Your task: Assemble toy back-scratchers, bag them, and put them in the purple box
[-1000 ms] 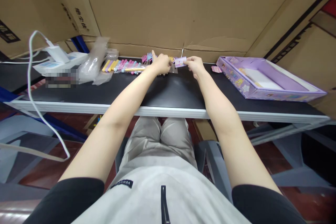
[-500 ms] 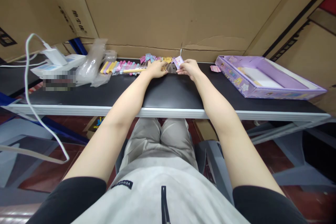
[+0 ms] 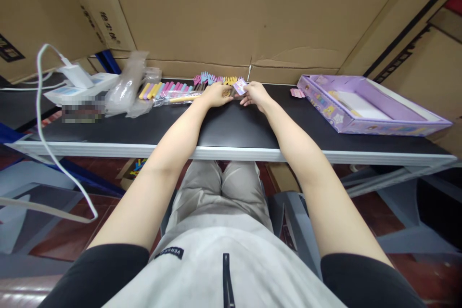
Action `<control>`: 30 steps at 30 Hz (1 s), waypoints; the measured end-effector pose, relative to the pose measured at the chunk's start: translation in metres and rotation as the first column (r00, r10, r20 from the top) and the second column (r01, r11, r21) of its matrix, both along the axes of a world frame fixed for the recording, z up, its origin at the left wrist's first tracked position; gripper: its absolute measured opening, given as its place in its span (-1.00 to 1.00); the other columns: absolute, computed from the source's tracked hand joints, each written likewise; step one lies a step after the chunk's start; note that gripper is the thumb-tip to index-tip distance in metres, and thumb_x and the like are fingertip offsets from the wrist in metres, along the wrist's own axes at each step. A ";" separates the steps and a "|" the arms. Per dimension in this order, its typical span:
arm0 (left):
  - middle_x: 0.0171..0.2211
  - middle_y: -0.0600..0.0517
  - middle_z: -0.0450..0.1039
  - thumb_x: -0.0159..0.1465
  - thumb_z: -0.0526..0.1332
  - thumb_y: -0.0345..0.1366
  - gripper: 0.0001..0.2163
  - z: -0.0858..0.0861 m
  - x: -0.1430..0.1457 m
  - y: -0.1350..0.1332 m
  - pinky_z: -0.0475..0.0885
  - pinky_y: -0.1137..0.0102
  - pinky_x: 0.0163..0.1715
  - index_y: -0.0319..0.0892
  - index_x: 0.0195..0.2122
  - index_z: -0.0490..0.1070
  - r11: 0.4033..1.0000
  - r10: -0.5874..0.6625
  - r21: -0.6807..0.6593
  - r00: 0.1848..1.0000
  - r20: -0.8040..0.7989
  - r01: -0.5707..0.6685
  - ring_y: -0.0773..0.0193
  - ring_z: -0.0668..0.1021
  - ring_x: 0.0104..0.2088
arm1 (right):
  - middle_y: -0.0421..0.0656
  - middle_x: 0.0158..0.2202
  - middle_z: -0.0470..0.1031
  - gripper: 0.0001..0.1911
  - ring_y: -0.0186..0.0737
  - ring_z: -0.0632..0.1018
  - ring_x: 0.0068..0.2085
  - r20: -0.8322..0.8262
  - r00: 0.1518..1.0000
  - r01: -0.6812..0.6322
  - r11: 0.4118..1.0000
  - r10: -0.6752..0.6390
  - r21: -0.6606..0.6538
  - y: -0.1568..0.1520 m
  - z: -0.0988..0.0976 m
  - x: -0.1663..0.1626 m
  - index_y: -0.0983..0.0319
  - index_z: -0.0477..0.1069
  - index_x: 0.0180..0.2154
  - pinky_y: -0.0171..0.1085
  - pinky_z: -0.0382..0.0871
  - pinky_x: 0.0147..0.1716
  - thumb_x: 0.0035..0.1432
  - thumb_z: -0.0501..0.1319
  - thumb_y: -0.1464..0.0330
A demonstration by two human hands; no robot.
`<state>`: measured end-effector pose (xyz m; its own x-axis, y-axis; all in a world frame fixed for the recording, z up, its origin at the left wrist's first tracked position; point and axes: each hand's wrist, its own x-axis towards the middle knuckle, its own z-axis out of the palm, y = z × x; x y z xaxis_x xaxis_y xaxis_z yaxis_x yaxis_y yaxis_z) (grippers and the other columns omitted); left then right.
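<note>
My left hand is closed over the right end of a yellow-handled back scratcher in a clear plastic sleeve. A bit of yellow shows between its fingers. My right hand pinches a small purple printed card by its right edge, close to the left fingertips. Behind my hands lies a row of colourful claw-shaped scratcher heads. Coloured handles in yellow, purple, pink and blue line up to the left, with brown shafts partly hidden by my left hand.
Clear plastic sleeves lie at the left, near a white charger with a looping cable. On the right stand a shallow purple box and small pink cards. Cardboard walls off the back of the black table.
My right hand has moved slightly left with the card, bringing it down and nearer to my left hand. The left hand keeps its hold in nearly the same place.
</note>
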<state>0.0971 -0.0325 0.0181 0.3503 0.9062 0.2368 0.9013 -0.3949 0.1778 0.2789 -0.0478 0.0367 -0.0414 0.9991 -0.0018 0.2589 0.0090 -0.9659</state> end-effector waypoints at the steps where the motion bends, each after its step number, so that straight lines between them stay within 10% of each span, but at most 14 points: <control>1: 0.34 -0.26 0.53 0.48 0.22 -0.12 -0.42 0.001 0.001 -0.001 0.41 0.18 0.37 -0.18 0.48 0.48 1.000 0.000 -0.005 1.000 -0.001 0.000 -0.13 0.57 0.34 | -0.19 -0.42 0.60 -0.81 -0.33 0.46 -0.60 0.020 1.000 -0.008 1.000 0.008 0.004 0.000 -0.001 -0.001 0.15 0.31 -0.29 -0.37 0.46 -0.52 0.34 0.24 0.52; 8: 0.29 -0.28 0.55 0.47 0.22 -0.14 -0.44 0.004 0.003 -0.008 0.40 0.16 0.36 -0.22 0.44 0.52 1.000 -0.001 -0.014 1.000 0.013 0.001 -0.15 0.57 0.35 | -0.29 -0.60 0.27 -0.76 -0.17 0.48 -0.59 0.234 0.972 0.003 0.997 -0.020 0.075 0.006 -0.011 -0.006 0.10 0.27 -0.34 -0.15 0.60 -0.37 0.43 0.20 0.41; 21: 0.41 -0.21 0.51 0.53 0.20 -0.16 -0.46 0.004 0.009 -0.009 0.36 0.06 0.44 -0.12 0.50 0.47 0.999 -0.001 -0.039 1.000 -0.008 0.001 -0.15 0.51 0.43 | 0.09 -0.01 0.63 -0.74 0.12 0.62 0.22 0.484 0.852 0.078 0.963 -0.199 0.257 0.025 -0.013 0.009 0.09 0.16 -0.32 -0.01 0.45 0.30 0.47 0.15 0.41; 30: 0.43 -0.25 0.47 0.48 0.30 -0.16 -0.40 -0.007 0.005 0.005 0.36 0.02 0.45 -0.10 0.53 0.42 1.000 -0.007 -0.008 0.999 0.049 0.008 -0.21 0.50 0.44 | -0.02 -0.11 0.61 -0.75 0.06 0.62 0.12 0.338 0.921 0.096 0.954 -0.192 0.283 0.047 -0.028 0.016 0.12 0.21 -0.34 0.07 0.43 0.31 0.45 0.12 0.46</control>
<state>0.1020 -0.0272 0.0109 0.3452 0.9056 0.2466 0.8886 -0.3999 0.2247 0.2947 -0.0006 0.0088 0.0580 0.9619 0.2671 0.6032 0.1794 -0.7771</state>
